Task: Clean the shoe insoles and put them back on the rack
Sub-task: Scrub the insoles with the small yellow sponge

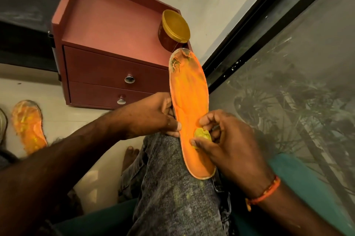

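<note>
Far left on open pale floor: second orange insole [28, 126], near the frame edge. Then left hand [153, 116] pinching the long edge of the orange insole [189, 105] propped on a jeans-clad knee [169, 178]. Rightmost, right hand [226, 139], fingertips clamping a yellow-green wad [202, 134] against its surface.

Orange insole [189, 97], yellow-green wad [202, 133], maroon cabinet [107, 24], gold-lidded tin [173, 30], speckled grey jeans [172, 187].
</note>
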